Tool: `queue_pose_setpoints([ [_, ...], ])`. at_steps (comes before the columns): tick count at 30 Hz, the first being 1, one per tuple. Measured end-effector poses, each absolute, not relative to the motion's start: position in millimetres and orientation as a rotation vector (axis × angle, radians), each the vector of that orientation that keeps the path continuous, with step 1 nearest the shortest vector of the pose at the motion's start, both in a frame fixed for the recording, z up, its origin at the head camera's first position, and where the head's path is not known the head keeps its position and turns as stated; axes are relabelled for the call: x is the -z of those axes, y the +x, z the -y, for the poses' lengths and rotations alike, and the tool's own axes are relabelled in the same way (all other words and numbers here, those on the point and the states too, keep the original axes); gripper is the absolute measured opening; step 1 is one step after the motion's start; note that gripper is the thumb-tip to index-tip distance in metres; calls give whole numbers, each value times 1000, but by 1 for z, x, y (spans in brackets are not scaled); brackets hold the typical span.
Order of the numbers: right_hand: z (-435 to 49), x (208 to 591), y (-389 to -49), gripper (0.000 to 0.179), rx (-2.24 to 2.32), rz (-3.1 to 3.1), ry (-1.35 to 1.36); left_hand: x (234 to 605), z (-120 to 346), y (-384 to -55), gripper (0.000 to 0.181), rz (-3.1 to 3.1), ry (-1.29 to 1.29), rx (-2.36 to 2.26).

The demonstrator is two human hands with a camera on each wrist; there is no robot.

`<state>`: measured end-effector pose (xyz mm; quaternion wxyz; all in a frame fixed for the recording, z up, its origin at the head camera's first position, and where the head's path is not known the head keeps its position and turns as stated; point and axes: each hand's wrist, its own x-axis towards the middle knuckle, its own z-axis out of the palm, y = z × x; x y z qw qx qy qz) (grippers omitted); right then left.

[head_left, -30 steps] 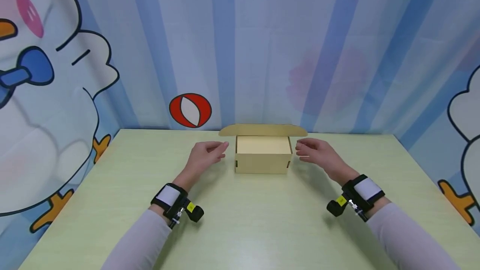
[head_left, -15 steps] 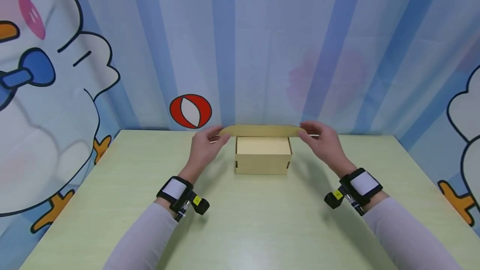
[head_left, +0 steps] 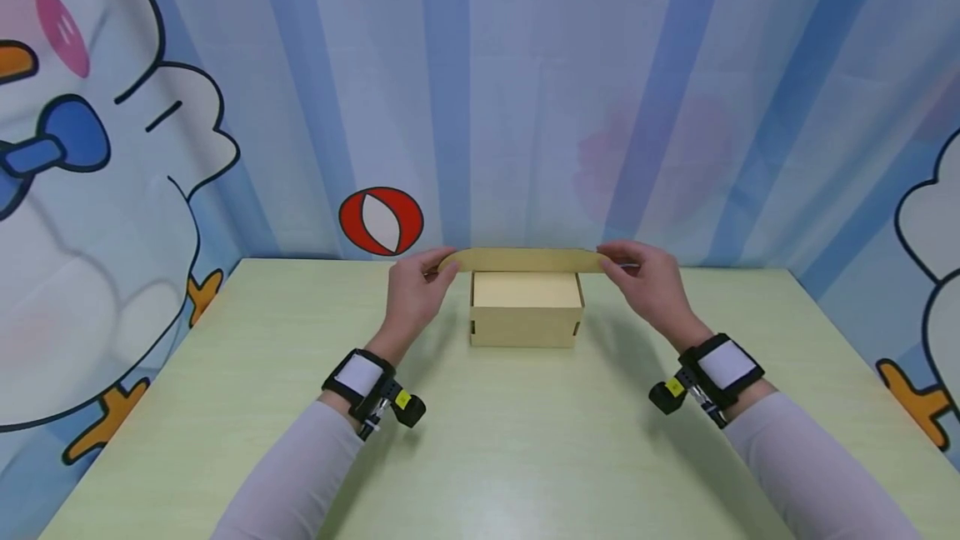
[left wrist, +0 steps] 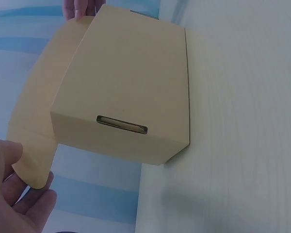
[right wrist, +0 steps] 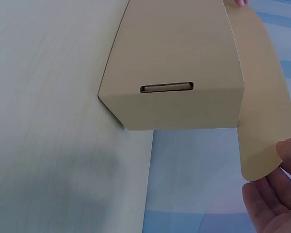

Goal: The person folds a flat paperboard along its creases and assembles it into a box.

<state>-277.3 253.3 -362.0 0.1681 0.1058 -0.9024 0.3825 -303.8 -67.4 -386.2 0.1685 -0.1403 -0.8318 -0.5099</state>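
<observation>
A small tan cardboard box [head_left: 522,327] sits near the table's far edge, its top closed over. From its back rises a long flap [head_left: 525,260] with rounded ends that stick out past both sides. My left hand [head_left: 415,290] pinches the flap's left end between thumb and fingers. At the other end, my right hand [head_left: 648,286] pinches it the same way. Both wrist views show a narrow slot along a box edge, and the thumbs on the flap's near face with fingers behind it.
The pale green tabletop [head_left: 510,440] stretches in front of the box. Behind the far edge hangs a blue striped curtain [head_left: 502,107], with cartoon birds printed at the sides.
Both hands have moved from beside the box up and back to the flap's two ends, and now pinch them. The box has not moved.
</observation>
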Motion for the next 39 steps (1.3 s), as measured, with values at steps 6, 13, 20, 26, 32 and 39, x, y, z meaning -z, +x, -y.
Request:
queue_pose_setpoints([
  [6,-254,363,-278,29,-1071,2567,318,387,66,-305,27,2335,-391,1444],
  [13,-254,364,-277,28,-1010,2574,339,388,64,-304,26,2325,-398,1417],
  [20,-254,365,-276,28,-1003,2576,330,388,62,-302,26,2339,-381,1427],
  [26,-254,365,-275,27,-997,2568,336,387,61,-300,26,2340,-376,1447],
  [32,-253,364,-274,27,-973,2557,331,385,58,-297,25,2332,-374,1466],
  [39,-252,366,-270,29,-990,2568,326,387,55,-294,24,2309,-400,1469],
])
